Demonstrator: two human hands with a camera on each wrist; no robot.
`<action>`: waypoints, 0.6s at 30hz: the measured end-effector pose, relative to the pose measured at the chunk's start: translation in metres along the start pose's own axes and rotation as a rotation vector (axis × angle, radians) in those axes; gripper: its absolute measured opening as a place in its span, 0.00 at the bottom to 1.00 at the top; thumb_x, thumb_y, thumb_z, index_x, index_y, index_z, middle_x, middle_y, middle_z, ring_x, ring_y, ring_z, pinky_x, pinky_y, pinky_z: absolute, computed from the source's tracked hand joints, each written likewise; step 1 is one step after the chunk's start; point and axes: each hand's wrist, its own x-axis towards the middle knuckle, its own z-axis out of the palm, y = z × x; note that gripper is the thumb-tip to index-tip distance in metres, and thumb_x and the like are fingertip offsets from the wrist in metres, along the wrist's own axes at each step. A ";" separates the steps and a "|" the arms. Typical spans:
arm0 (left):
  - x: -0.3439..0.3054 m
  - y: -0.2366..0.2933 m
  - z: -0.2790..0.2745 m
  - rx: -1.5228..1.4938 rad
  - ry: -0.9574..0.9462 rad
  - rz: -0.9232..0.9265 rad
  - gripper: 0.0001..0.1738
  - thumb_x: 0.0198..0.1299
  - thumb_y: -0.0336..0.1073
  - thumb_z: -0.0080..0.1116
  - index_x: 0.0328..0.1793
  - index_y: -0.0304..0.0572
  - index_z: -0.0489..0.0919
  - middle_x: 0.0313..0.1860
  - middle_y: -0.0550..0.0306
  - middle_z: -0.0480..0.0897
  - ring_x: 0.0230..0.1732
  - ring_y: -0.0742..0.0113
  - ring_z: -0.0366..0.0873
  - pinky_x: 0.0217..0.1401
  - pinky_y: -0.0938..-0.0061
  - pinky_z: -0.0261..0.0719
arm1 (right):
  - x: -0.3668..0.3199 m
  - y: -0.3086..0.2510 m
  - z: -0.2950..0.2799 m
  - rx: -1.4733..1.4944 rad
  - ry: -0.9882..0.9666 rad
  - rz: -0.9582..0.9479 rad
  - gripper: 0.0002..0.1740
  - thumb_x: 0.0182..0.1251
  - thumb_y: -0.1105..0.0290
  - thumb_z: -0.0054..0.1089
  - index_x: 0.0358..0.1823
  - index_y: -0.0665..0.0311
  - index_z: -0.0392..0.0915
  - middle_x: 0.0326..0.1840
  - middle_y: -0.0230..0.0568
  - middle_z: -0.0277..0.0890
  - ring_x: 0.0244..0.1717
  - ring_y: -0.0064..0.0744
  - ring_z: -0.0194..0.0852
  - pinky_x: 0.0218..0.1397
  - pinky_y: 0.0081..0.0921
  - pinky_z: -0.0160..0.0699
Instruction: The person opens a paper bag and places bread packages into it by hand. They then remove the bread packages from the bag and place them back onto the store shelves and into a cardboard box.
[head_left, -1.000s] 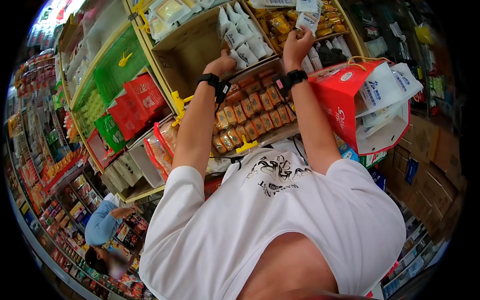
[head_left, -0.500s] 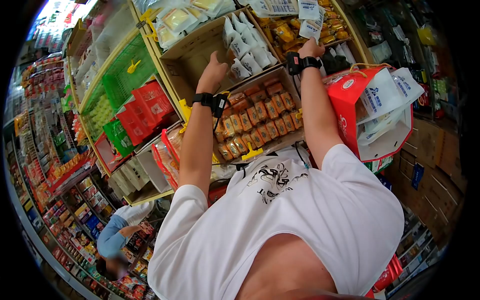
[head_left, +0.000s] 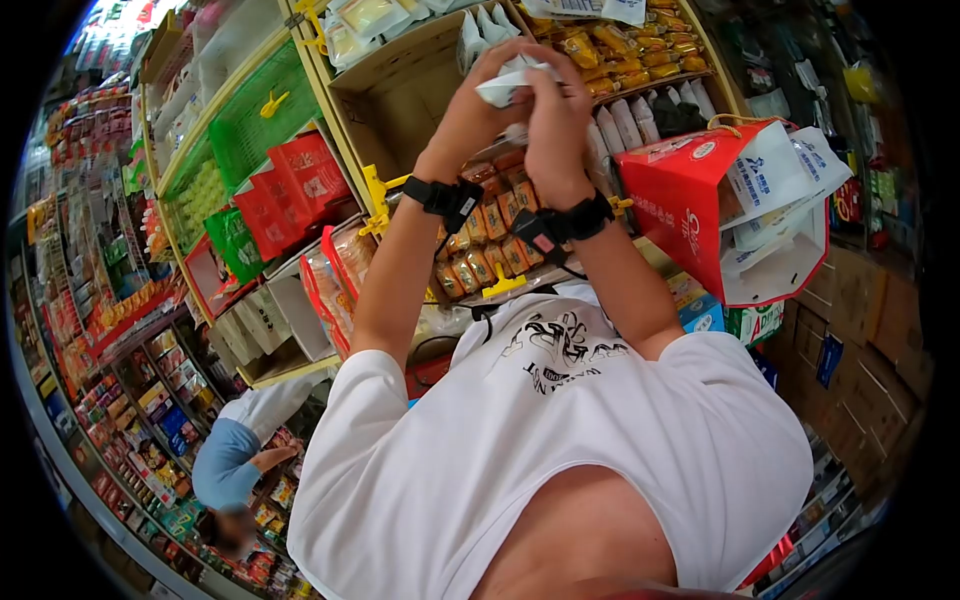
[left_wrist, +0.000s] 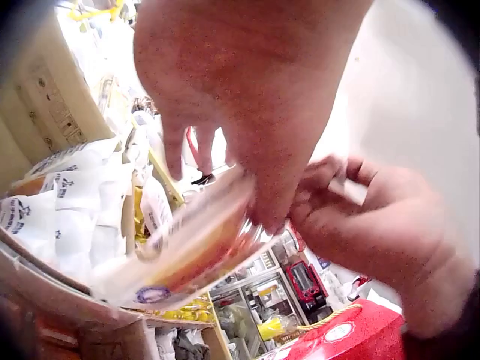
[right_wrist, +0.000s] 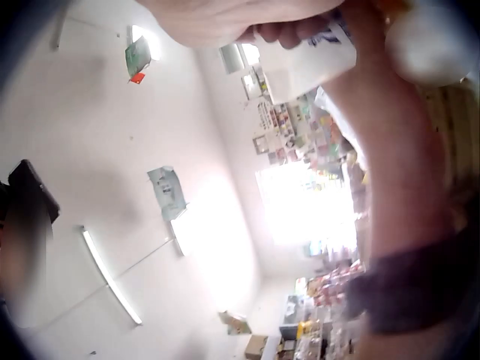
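Both hands meet over the front of the crates in the head view, around a small white packet (head_left: 505, 84). My left hand (head_left: 478, 112) grips it from the left, and my right hand (head_left: 560, 125) pinches at its right side. In the left wrist view the packet (left_wrist: 199, 251) is partly see-through, with a blue printed mark and a reddish-brown patch. There the fingers of the right hand (left_wrist: 375, 229) are curled at its end, beside the left fingertips. Close by, a row of white packets (left_wrist: 71, 210) stands in a cardboard box (head_left: 385, 105).
Orange-wrapped snacks (head_left: 495, 225) fill the near box; yellow-wrapped ones (head_left: 625, 55) lie in a crate behind right. A red paper bag (head_left: 670, 190) with white packets stands right. Yellow clips (head_left: 380, 195) stick out from the crate edges. Another person (head_left: 228, 465) bends at shelves lower left.
My left hand has come out of the white-packet box. My right hand has brought a white packet from above the yellow snacks over to the left hand, and both now hold it.
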 end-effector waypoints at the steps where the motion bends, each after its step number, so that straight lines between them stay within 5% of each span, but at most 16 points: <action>1: -0.006 -0.010 -0.010 -0.044 0.023 -0.070 0.34 0.58 0.27 0.67 0.72 0.45 0.70 0.61 0.52 0.79 0.57 0.64 0.78 0.58 0.70 0.77 | -0.005 0.000 0.005 0.046 -0.066 0.072 0.13 0.72 0.70 0.52 0.52 0.60 0.82 0.29 0.27 0.75 0.28 0.16 0.68 0.32 0.20 0.68; 3: -0.009 -0.006 -0.027 -0.220 0.125 -0.287 0.21 0.59 0.27 0.67 0.60 0.42 0.80 0.49 0.58 0.85 0.48 0.70 0.81 0.51 0.74 0.79 | 0.000 -0.007 0.012 0.005 -0.165 0.058 0.13 0.73 0.69 0.52 0.53 0.61 0.82 0.31 0.27 0.77 0.31 0.16 0.71 0.34 0.19 0.69; 4: -0.004 0.001 -0.039 -0.077 0.184 -0.151 0.15 0.64 0.29 0.62 0.56 0.38 0.82 0.44 0.57 0.87 0.44 0.73 0.81 0.47 0.75 0.79 | 0.001 -0.009 0.013 -0.037 -0.260 0.052 0.14 0.74 0.67 0.52 0.53 0.61 0.82 0.33 0.28 0.80 0.33 0.17 0.73 0.36 0.19 0.71; 6: 0.000 -0.026 -0.072 0.104 0.220 -0.280 0.13 0.68 0.36 0.59 0.51 0.34 0.84 0.39 0.51 0.87 0.39 0.72 0.83 0.44 0.73 0.79 | 0.012 -0.004 0.002 -0.064 -0.301 0.027 0.13 0.75 0.67 0.51 0.52 0.62 0.82 0.37 0.28 0.82 0.37 0.18 0.76 0.41 0.19 0.73; 9: 0.014 -0.081 -0.111 0.338 0.179 -0.456 0.21 0.69 0.46 0.56 0.46 0.31 0.83 0.37 0.38 0.86 0.38 0.51 0.85 0.42 0.63 0.79 | 0.037 0.030 -0.028 -0.162 -0.155 -0.029 0.12 0.75 0.67 0.51 0.49 0.64 0.81 0.37 0.31 0.81 0.35 0.20 0.74 0.39 0.20 0.73; 12: 0.020 -0.137 -0.114 0.405 0.085 -0.492 0.20 0.69 0.45 0.55 0.47 0.31 0.82 0.38 0.38 0.86 0.40 0.47 0.85 0.45 0.60 0.78 | 0.052 0.057 -0.050 -0.282 -0.049 0.047 0.12 0.75 0.67 0.50 0.48 0.64 0.81 0.37 0.32 0.80 0.35 0.20 0.73 0.38 0.22 0.74; 13: 0.020 -0.134 -0.108 0.400 0.006 -0.648 0.18 0.70 0.42 0.54 0.52 0.33 0.81 0.40 0.40 0.86 0.42 0.48 0.84 0.48 0.58 0.78 | 0.056 0.066 -0.056 -0.374 -0.042 0.041 0.12 0.74 0.66 0.52 0.48 0.64 0.81 0.36 0.35 0.80 0.35 0.27 0.75 0.39 0.26 0.75; 18: 0.020 -0.182 -0.087 0.257 -0.296 -0.802 0.19 0.70 0.37 0.52 0.63 0.40 0.77 0.50 0.45 0.85 0.50 0.55 0.82 0.55 0.63 0.77 | 0.063 0.102 -0.071 -0.952 -0.195 -0.173 0.14 0.68 0.63 0.58 0.50 0.63 0.82 0.41 0.45 0.81 0.42 0.50 0.79 0.46 0.39 0.79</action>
